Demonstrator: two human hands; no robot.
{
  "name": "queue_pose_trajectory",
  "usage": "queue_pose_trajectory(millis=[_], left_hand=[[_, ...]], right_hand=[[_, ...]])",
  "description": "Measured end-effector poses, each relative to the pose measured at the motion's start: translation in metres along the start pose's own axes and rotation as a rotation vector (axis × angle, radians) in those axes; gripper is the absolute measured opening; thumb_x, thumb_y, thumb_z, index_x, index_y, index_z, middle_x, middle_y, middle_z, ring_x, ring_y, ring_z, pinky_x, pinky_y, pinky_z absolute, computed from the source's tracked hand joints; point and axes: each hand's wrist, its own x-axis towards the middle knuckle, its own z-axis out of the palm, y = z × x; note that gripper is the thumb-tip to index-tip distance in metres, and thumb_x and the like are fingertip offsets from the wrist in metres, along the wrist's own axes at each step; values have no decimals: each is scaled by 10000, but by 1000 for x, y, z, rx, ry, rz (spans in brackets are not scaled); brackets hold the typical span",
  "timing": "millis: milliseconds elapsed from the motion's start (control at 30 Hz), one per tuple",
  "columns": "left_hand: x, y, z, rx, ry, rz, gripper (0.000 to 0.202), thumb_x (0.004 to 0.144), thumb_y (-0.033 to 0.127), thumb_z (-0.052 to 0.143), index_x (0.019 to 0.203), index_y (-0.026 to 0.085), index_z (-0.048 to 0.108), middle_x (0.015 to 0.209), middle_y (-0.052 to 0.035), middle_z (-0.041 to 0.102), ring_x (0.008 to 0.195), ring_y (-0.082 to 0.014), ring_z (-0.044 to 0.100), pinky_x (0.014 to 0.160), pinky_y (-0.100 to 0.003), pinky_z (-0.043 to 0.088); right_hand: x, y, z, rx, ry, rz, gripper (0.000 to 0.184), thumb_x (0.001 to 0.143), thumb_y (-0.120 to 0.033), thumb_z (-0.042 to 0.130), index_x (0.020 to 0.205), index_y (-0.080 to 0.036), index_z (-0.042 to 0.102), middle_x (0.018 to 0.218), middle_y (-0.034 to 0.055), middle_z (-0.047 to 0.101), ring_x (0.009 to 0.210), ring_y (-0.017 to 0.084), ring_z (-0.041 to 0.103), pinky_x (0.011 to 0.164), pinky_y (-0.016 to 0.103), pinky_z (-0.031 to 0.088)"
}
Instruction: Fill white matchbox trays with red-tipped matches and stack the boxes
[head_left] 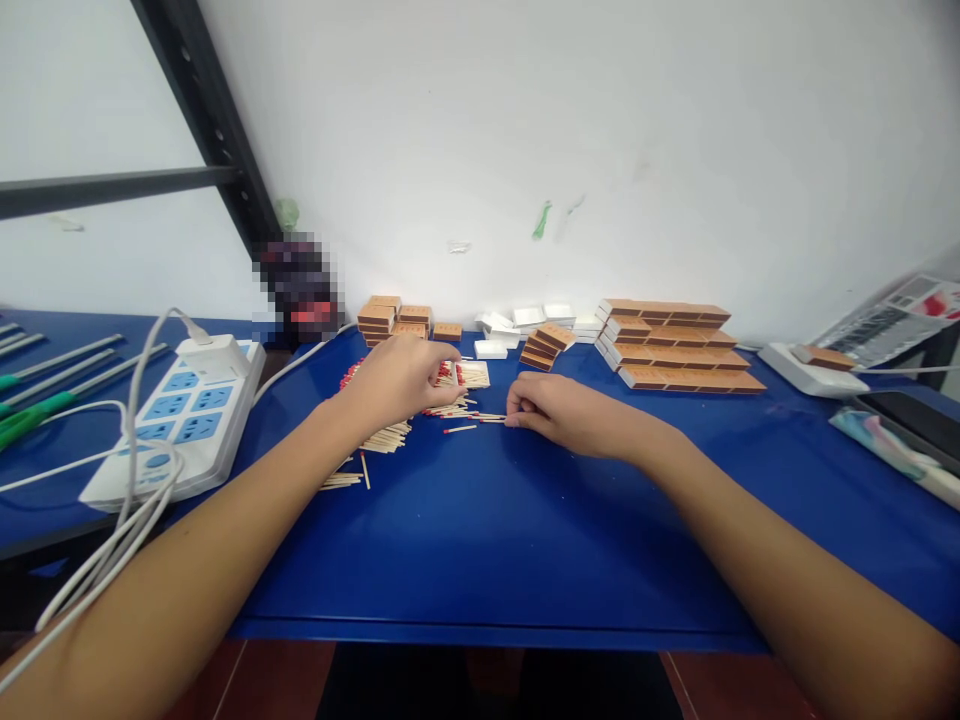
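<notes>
Red-tipped matches (386,437) lie loose in a heap on the blue table (495,530). My left hand (397,378) is curled over an open white matchbox tray with matches (463,374), its fingers closed on the tray's left side. My right hand (562,412) rests on the table just right of the heap, its fingertips pinched on a few matches (491,418) lying flat.
Brown matchboxes are stacked at the back left (394,318), the back middle (545,345) and in a large block at the right (679,345). White inner trays (525,322) lie by the wall. A white power strip (180,415) with cables sits left, a phone (911,420) right.
</notes>
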Motion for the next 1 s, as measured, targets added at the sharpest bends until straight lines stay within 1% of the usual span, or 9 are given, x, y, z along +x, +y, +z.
queue_pose_trajectory(millis=[133,367,467,533,633,733,800,867,1000], left_hand=[[0,0,1,10,10,11,337,850,321,766,1152,175,790,706,-18,726,637,-163,615,595,-293,329],[0,1,2,3,23,21,312,846,308,754,1128,182,792,685,-14,726,628,-169,626,600,-289,342],[0,-1,3,6,31,30,306,842,323,766,1111,179,791,685,-19,724,623,-173,627,594,-290,336],[0,-1,3,7,32,37,297,848,343,770,1092,175,792,688,-22,723,621,-173,624,592,-291,333],[0,-2,3,9,31,39,288,850,350,774,1078,175,794,693,-23,720,616,-169,611,594,-291,332],[0,-1,2,4,20,27,309,854,350,774,1108,175,790,686,-19,713,608,-165,600,597,-289,333],[0,0,1,4,14,22,315,855,349,775,1117,175,789,682,-16,711,606,-163,599,597,-288,333],[0,-1,1,5,14,19,323,854,349,779,1124,172,788,689,-16,715,609,-162,604,597,-288,335],[0,-1,3,-44,15,33,343,845,343,795,1143,172,787,700,-13,726,618,-164,620,606,-288,360]], right_hand=[[-1,-5,4,42,5,-56,161,1025,-293,560,906,-201,619,951,57,647,834,189,562,734,317,402],[0,-27,19,90,62,-150,125,1036,-243,557,931,-202,611,974,56,625,827,178,558,726,307,418],[1,-30,23,71,105,-152,50,1027,-238,581,997,-205,604,1004,58,618,830,179,559,727,307,424],[1,-31,24,67,116,-145,40,1030,-236,580,1044,-209,606,1038,60,614,819,174,557,731,308,427],[2,-33,26,69,96,-123,70,1045,-217,548,1009,-209,607,1039,55,609,787,163,547,727,306,422],[3,-34,25,74,75,-105,102,1055,-215,530,982,-205,600,1026,55,610,780,163,543,719,303,413],[3,-32,23,68,88,-104,106,1056,-216,520,985,-202,598,1025,57,609,793,169,544,720,302,408],[3,-27,18,51,153,-103,96,1047,-209,524,985,-199,597,1004,55,607,798,173,540,724,303,402],[5,-15,10,-12,383,-76,79,1033,-228,548,977,-201,596,971,58,611,811,188,541,716,307,378]])
